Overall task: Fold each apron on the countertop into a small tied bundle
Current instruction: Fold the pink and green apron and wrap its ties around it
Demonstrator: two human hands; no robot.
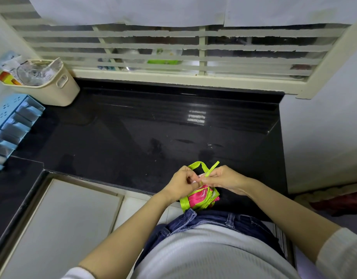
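- Both hands are close together over the near edge of the shiny black stone countertop (133,127).
- The left hand (182,183) has its fingers curled, and they pinch the thin lime green cloth strap (195,164).
- The right hand (224,179) has its fingers curled too. It pinches the same strap just beside the left hand.
- The strap makes a small loop above the hands, and one loose end sticks up past the right hand.
- The small folded pink and green cloth apron (202,198) lies under the hands. It is at the near edge of the countertop, right by the person's blue jeans (214,220).
- More green strap goes round the folded apron.
- A cream plastic basket (59,93) sits at the far left corner of the countertop, with clear wrappers and papers in it.
- A light blue plastic rack (10,121) stands at the left side.
- A window with white bars (173,45) is behind the countertop, and white sheets of paper (133,11) cover its top.
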